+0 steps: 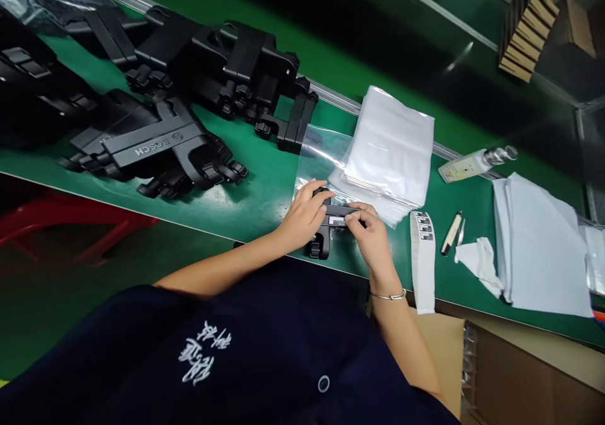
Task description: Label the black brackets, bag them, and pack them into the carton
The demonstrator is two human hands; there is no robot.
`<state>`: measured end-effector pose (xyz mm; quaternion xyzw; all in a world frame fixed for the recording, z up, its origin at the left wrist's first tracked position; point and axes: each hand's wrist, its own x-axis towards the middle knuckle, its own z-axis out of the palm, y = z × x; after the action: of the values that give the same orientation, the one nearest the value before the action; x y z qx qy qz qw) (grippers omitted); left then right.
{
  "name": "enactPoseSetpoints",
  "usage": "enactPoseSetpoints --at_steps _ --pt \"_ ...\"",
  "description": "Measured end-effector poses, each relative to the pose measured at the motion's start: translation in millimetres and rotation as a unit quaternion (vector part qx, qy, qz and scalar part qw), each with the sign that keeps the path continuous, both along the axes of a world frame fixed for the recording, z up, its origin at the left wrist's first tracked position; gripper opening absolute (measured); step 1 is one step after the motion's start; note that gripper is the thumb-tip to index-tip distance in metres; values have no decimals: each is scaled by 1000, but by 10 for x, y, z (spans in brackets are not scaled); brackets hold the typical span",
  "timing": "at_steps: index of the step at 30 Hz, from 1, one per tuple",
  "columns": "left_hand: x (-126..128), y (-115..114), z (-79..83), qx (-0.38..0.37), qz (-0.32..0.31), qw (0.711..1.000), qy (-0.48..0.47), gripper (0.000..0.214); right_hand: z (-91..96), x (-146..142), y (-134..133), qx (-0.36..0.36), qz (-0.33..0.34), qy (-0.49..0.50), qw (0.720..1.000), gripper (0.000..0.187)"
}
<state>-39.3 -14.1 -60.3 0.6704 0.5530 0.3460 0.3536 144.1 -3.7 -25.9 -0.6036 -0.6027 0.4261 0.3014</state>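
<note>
Two bare hands work over one black plastic bracket [322, 234], which lies near the front edge of one green workbench [265, 204], directly before the wearer. The left hand [305, 215] spreads its fingers over the bracket's left end, touching it; whether it clasps or only presses I cannot tell. The right hand [371, 229] grasps the bracket's right end between thumb and fingers, the thumb at the end of one white label [336, 221] on the bar. One bracelet [388, 296] circles the right wrist.

Just beyond the hands, one loose clear bag [321, 151] lies partly under one stack of clear plastic bags [392, 144], too many to count. To the right lie one label strip [422, 273], with a few printed labels at its upper end, one utility knife [452, 233], one slim metal tool [460, 232] beside it, one crumpled white piece [479, 264] and one pile of folded white sheets [543, 248]. One bottle [472, 163] lies tilted in view behind them.

To the left, several black plastic holders [189, 53] overlap, so their number is unclear; one grey bar [155, 142] among them reads BOSCH. One red stool [80, 223] shows below the bench.
</note>
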Motion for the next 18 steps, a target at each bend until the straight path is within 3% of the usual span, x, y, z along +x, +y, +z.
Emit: enactPoseSetpoints --at_steps 18 --pt "7 9 -10 13 -9 999 32 38 45 -28 -4 -2 8 -12 1000 20"
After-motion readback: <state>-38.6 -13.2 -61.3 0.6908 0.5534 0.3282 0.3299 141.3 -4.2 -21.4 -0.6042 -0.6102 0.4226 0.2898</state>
